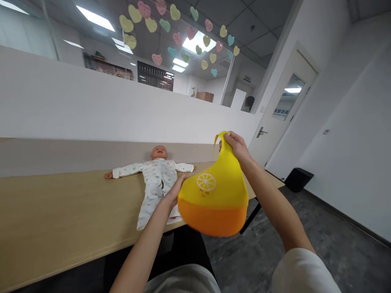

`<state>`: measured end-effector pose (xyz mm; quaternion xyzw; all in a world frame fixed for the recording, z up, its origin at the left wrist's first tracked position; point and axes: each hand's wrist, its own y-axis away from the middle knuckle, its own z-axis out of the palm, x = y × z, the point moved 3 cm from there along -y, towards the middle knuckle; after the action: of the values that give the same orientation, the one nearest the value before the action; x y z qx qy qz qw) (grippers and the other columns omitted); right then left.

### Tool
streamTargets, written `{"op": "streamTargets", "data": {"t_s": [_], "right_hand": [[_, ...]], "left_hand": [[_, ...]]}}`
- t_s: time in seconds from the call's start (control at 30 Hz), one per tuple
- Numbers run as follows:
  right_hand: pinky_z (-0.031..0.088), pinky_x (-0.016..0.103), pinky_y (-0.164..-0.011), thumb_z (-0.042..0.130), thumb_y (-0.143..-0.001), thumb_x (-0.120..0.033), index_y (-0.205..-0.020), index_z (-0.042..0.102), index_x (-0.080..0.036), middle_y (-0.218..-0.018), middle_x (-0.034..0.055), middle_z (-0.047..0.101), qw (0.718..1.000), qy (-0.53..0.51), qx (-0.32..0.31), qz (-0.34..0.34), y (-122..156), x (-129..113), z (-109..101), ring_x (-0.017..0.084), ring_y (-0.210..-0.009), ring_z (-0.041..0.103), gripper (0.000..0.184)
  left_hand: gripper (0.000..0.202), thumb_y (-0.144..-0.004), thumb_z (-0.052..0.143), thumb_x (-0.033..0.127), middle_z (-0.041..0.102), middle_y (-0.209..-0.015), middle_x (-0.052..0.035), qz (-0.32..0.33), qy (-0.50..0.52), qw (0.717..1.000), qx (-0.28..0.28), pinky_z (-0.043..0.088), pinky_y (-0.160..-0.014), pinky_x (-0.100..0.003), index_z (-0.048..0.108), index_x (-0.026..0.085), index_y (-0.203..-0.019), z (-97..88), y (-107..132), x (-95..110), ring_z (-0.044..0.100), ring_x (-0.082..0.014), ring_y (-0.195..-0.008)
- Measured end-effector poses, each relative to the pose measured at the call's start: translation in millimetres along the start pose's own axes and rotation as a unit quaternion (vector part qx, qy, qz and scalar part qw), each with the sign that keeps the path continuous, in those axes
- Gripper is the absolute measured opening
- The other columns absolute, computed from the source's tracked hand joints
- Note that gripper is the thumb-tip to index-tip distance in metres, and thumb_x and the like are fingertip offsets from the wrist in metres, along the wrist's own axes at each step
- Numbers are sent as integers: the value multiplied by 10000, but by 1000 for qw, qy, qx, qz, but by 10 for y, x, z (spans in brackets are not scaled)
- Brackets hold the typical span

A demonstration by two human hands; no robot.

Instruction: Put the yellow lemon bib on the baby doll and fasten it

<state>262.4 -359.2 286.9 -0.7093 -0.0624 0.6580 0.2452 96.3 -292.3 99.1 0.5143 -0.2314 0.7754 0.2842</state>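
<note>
A yellow baby bib (227, 173) with an orange catch pocket and a white citrus-slice print hangs in the air in front of me, over the table's right part. My right hand (237, 147) is closed on its neck band at the top, and one loose strap end curls down beside it. My left hand (177, 188) holds the bib's left edge, with most of its fingers hidden behind the bib. Just left of the bib, a baby doll (159, 152) lies face up on the table, arms spread, in a white patterned outfit (157, 175).
The light wooden table (76, 211) runs along a low white wall (100, 106) with a window above it. Heart-shaped paper notes (150, 24) stick to the glass. At right are a door (284, 106) and a black bin-like object (297, 180) on the grey floor.
</note>
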Motion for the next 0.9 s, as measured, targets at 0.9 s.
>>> {"op": "streamTargets", "data": {"t_s": [0.9], "right_hand": [[555, 249, -673, 602, -860, -549, -959, 451, -177, -1035, 71, 644, 985, -136, -70, -77, -1217, 995, 953, 130, -832, 678, 413]], "left_hand": [[554, -833, 646, 285, 717, -1039, -86, 149, -62, 966, 202, 508, -996, -510, 538, 170, -1365, -977, 160, 1540, 661, -347, -1090]]}}
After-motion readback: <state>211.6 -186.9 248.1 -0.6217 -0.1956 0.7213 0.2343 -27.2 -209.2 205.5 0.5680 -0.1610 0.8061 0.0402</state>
